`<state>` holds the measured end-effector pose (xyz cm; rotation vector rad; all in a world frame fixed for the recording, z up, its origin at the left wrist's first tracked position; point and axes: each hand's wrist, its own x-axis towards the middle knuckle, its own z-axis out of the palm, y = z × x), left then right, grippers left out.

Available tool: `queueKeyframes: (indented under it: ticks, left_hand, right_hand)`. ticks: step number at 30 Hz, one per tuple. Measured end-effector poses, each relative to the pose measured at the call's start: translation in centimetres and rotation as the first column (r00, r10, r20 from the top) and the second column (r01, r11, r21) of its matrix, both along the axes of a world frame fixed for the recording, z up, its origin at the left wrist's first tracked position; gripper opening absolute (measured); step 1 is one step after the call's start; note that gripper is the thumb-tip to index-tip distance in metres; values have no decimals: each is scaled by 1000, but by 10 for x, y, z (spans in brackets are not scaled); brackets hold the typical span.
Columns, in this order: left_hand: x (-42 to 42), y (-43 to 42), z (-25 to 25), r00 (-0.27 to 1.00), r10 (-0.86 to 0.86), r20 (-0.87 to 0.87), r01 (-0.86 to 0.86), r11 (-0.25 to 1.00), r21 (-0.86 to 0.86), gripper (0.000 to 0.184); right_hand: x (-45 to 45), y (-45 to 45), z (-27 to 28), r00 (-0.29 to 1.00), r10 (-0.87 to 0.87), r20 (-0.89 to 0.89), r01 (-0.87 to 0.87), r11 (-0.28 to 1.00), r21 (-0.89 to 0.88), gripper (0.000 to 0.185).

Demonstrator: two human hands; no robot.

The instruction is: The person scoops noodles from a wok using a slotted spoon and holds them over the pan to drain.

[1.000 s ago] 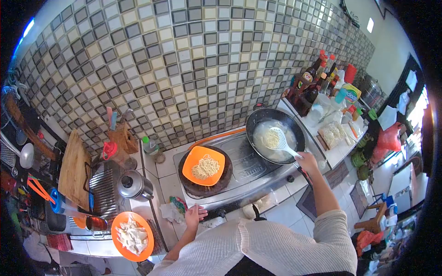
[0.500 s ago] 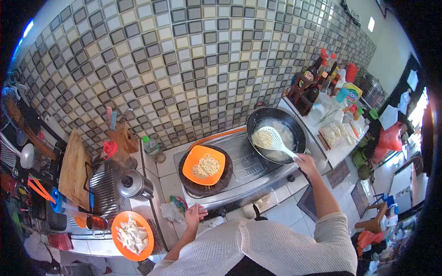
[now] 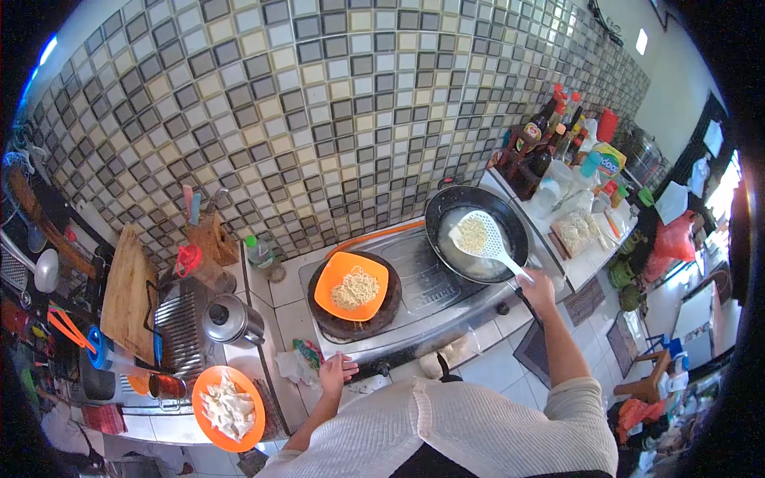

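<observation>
My right hand [image 3: 539, 291] is wrapped round the handle of a white slotted spoon [image 3: 495, 245]. On its perforated head lies a clump of pale noodles [image 3: 471, 235]. The spoon's head is over the black wok [image 3: 437, 210], which holds cloudy liquid; whether it touches the liquid I cannot tell. At the stove's front edge rests my left hand [image 3: 338, 371], fingers stretched out and holding nothing. Behind it, an orange square bowl [image 3: 331, 279] with noodles [image 3: 355, 289] sits on the dark left burner [image 3: 382, 316].
An orange plate [image 3: 253, 431] of white pieces stands at the lower left, near a lidded metal pot [image 3: 229, 317]. A cutting board [image 3: 126, 287] leans at the left. Sauce bottles [image 3: 539, 162] and a bag of pale food [image 3: 577, 229] are on the right-hand counter.
The slotted spoon with its noodles has shifted a little to the right over the wok, and my right hand has moved slightly with it. My left hand stays in place.
</observation>
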<state>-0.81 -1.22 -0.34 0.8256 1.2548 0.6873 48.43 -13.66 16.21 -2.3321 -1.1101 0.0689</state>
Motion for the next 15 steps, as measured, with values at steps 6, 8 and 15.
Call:
queueKeyframes:
  ticks: [6, 8, 15]
  left_hand:
    - [-1, 0, 1, 999, -34, -22, 34, 999, 24, 40]
    - [0, 0, 0, 999, -25, -24, 25, 1000, 11, 39]
    - [1, 0, 0, 1000, -7, -20, 7, 1000, 0, 39]
  right_hand:
    - [-7, -1, 9, 983, -163, -90, 159, 986, -55, 34]
    - [-8, -4, 10, 988, -142, -59, 140, 990, -29, 34]
    - [-5, -11, 1, 995, -100, -3, 100, 995, 9, 32]
